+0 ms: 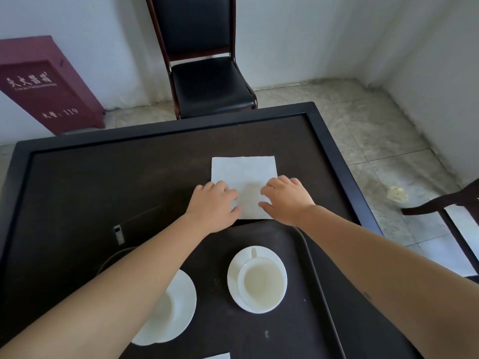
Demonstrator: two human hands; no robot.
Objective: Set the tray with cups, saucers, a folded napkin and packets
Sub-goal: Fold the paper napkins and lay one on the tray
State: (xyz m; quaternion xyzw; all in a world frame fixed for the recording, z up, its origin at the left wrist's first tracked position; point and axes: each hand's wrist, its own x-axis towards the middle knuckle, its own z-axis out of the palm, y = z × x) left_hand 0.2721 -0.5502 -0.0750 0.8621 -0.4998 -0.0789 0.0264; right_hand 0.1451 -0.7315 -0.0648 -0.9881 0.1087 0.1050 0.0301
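Note:
A white paper napkin [243, 172] lies flat on the dark table, just beyond the far rim of the dark tray [313, 257]. My left hand [213, 200] rests on the napkin's near left corner and my right hand [285, 198] on its near right corner, with the fingers of both curled at the near edge. On the tray, a white cup [260, 282] sits on a white saucer [234, 278] at the right. A second saucer [181, 301] with a cup lies at the left, mostly hidden under my left forearm. No packets are visible.
A black chair [207, 84] stands at the table's far side. A dark red cabinet [49, 84] leans at the wall, back left. Another chair's arm [445, 200] pokes in at the right. A small white corner [219, 355] shows at the tray's near edge.

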